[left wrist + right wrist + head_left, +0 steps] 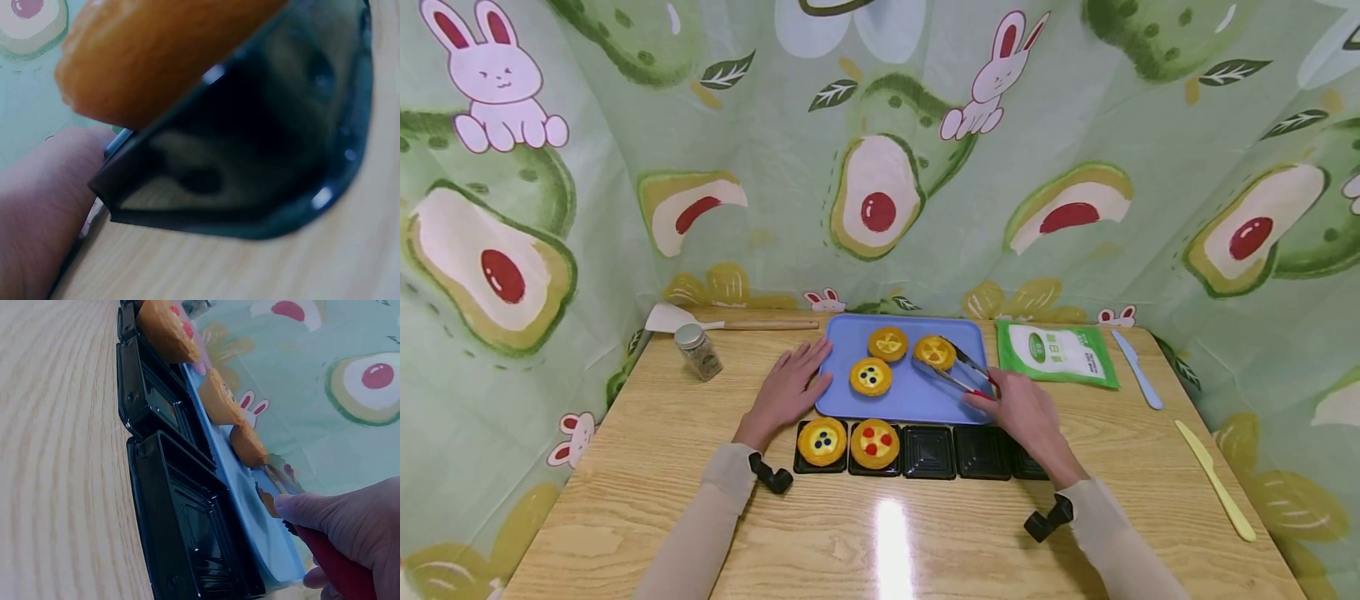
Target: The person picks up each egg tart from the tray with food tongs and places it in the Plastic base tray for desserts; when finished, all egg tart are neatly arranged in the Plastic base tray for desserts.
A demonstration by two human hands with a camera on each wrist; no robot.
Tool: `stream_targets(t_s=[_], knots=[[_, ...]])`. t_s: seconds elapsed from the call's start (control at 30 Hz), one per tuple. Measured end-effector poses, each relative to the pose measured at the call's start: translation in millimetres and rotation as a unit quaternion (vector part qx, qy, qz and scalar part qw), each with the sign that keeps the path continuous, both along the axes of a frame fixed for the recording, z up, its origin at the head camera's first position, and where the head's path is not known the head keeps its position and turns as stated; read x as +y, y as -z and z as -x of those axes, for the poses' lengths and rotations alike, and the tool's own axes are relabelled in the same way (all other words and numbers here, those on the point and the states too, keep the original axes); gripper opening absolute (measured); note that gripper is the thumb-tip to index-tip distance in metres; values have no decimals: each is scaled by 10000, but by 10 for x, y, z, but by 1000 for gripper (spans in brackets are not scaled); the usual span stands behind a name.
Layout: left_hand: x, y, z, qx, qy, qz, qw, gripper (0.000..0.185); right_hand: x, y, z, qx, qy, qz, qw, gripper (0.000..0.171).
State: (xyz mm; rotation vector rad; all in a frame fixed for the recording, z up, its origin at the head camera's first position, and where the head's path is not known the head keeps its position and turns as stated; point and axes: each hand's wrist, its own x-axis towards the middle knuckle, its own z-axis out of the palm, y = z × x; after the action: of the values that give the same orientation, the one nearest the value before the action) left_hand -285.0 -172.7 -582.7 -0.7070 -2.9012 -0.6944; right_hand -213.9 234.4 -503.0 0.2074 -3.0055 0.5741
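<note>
A blue tray (pixel 917 396) carries three yellow tarts. My right hand (pixel 1024 410) grips red-handled metal tongs (pixel 957 372); their tips sit on either side of the right tart (pixel 934 352). My left hand (pixel 786 392) lies flat on the table, fingers touching the tray's left edge. In front runs a row of black cups (pixel 928 452): the two left ones hold a blueberry tart (pixel 822 442) and a red-topped tart (pixel 875 443), the others are empty. The right wrist view shows my hand (pixel 353 528) on the red handle (pixel 340 570) beside the blue tray (pixel 250 506). The left wrist view shows a tart (pixel 156 56) in its black cup (pixel 262 144).
A spice jar (pixel 697 351) and a wooden-handled spatula (pixel 700 321) lie at the back left. A green-white packet (pixel 1060 352), a blue plastic knife (pixel 1137 369) and a yellow plastic knife (pixel 1216 479) lie on the right. Printed curtains close off three sides of the table.
</note>
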Motion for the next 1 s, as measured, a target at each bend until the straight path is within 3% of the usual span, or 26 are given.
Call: stream_targets(t_s=[0.23,0.6,0.8,0.87,1.0], knots=[[11,-9,-1,30,25,-48,10000,65,62,-65,-197,225,-118,13,9997,50],[-7,7,3,-100,-37,-11,9999,65,72,-229,-642,261,-205,-144,9993,41],[-9,-4,-4,-87,-53,-36,9999,65,69,-320,-885,57,-24,-206,9998,70],[-5,-1,-5,-71,-45,-26,10000,66,62,-338,-959,-12,13,-173,9998,71],[2,-3,-3,-100,-30,-10,9999,66,52,-347,-1090,-146,-57,-187,9997,48]])
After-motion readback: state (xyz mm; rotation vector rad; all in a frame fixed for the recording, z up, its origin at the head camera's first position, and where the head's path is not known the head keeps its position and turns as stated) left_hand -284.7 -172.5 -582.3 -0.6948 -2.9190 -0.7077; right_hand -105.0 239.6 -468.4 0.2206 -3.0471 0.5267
